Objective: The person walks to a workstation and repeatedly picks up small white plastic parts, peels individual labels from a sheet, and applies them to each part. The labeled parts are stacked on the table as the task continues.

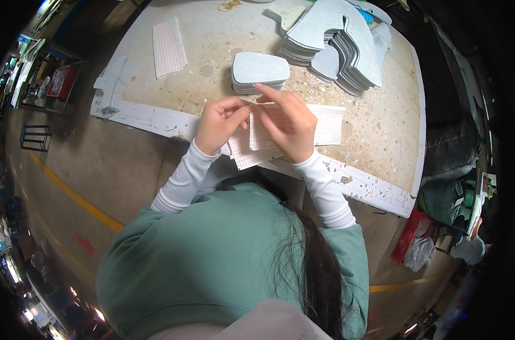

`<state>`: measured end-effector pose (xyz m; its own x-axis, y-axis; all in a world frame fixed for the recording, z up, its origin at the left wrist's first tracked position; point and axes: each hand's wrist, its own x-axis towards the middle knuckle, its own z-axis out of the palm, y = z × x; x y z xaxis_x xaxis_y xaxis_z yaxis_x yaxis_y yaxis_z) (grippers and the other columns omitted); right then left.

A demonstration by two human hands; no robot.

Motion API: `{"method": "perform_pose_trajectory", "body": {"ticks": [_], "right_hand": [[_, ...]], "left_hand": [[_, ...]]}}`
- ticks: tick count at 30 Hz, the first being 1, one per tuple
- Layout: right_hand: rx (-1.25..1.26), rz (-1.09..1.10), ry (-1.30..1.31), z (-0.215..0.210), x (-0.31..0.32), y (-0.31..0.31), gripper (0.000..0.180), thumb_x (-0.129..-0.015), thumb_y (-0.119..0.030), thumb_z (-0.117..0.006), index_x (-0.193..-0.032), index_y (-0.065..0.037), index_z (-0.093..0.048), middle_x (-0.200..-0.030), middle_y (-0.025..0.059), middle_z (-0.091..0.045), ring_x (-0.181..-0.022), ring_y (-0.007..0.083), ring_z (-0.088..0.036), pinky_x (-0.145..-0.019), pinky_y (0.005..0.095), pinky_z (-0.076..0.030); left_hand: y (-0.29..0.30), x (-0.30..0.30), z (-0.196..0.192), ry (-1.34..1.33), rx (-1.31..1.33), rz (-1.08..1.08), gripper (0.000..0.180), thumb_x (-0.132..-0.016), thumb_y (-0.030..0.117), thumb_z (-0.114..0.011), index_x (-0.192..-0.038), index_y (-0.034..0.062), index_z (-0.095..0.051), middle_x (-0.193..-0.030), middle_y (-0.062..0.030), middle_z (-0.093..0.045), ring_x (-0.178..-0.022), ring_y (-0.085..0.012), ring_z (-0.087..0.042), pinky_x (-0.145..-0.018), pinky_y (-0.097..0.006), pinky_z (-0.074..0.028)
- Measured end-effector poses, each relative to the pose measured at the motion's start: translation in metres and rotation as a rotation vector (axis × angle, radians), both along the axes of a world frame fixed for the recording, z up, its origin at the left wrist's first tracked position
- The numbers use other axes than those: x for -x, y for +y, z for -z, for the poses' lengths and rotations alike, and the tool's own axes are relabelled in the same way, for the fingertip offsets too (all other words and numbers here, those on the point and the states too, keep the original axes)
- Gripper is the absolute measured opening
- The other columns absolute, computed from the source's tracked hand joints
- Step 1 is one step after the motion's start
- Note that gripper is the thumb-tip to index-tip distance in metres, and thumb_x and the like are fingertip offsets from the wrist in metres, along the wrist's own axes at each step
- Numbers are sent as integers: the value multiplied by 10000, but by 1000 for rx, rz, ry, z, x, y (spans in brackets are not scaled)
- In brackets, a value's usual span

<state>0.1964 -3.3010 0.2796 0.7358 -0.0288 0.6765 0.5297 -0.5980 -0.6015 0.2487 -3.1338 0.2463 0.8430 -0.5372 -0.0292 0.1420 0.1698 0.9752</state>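
Observation:
My left hand [222, 123] is closed, its thumb and forefinger pinched at the upper edge of a white sheet of small reddish printed labels [262, 136]. My right hand [290, 123] meets it over that sheet. Its forefinger reaches out toward the stack of grey pads, while its thumb and another finger come together; whatever they hold is too small to make out. More label sheets [247, 160] lie beneath, fanned over the table's near edge, and another [329, 126] sticks out right of my right hand. Just beyond my fingers stands a stack of rounded pale grey pads [261, 68].
A tall stack of curved grey pieces [348, 54] fills the far right of the worn table [382, 136]. Another label sheet [168, 48] lies far left, near pale cut pieces [113, 85] at the table's left edge. A red crate [410, 238] stands on the floor at right.

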Motion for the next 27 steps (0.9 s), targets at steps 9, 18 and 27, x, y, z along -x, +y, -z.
{"method": "perform_pose_trajectory", "body": {"ticks": [9, 18, 27], "right_hand": [[52, -41, -78, 3, -4, 9, 599, -690, 123, -678, -1236, -116, -621, -1059, 100, -550, -831, 195, -665, -674, 303, -556], [-420, -119, 253, -5, -13, -12, 377, -792, 35, -676, -1160, -43, -656, -1015, 73, -563, -813, 98, -621, -755, 227, -503], [337, 120, 64, -21, -49, -67, 77, -770, -104, -733, -823, -71, -688, -877, 34, -638, -836, 213, -606, -732, 322, -481]], "left_hand": [[2, 1, 2, -9, 18, 7, 124, -909, 24, -582, -981, -31, -665, -901, -51, -673, -762, -83, -606, -677, -213, -499], [11, -4, -12, -273, -368, -95, 136, -867, 84, -660, -973, 10, -701, -853, -43, -674, -748, -85, -616, -683, -231, -505], [-11, -77, -53, -1021, -490, 11, 291, -793, 163, -733, -1050, 37, -682, -930, -51, -645, -741, -145, -573, -677, -261, -489]]}}
